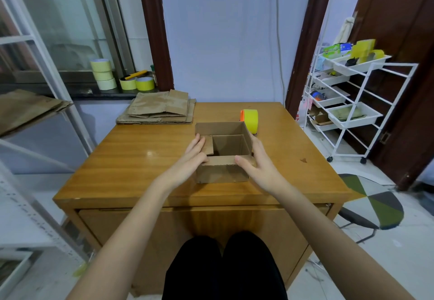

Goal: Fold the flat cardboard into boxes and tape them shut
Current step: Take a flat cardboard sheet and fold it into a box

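Both grips are on a small cardboard box [223, 156] that stands open-topped near the middle of a wooden bench [141, 158]. On the box's left side the left hand [192, 156] lies with straight fingers pressing a short side flap [207, 145] inward over the opening. On the right side the right hand [256, 161] cups the near right corner, its thumb lying on the near flap's torn top edge and its fingers along the right wall; it steadies rather than pinches.

By my reading, the step in hand is folding the top flaps shut, and taping has not begun. The next move likely calls for pushing the remaining flaps down flat and holding them while one hand reaches for tape.

Brown, creased and worn, the box shows its inside walls and floor. Just beyond it, touching or nearly touching its far right corner, stands a yellow tape roll [250, 118] with an orange core. Farther back on the left, a stack of flat cardboard [159, 110] waits at the bench's far edge.
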